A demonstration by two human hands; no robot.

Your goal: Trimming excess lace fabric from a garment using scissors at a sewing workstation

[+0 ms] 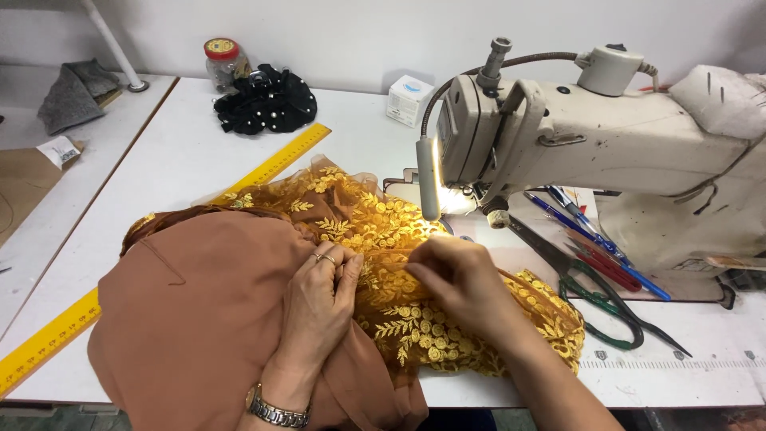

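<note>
Both hands are on the gold embroidered lace (399,319), which lies over the brown fabric (199,319) near the front edge of the table (183,160), just in front of the sewing machine (574,136). Left hand (319,295) grip is clenched on the lace where it meets the brown cloth; right hand (459,279) pinches a lace fold between thumb and fingertips. My read: keep the layers flat and edges matched, hold the pinch tight, and keep the lace from snagging on the scissors (606,295) toward the right edge.
</note>
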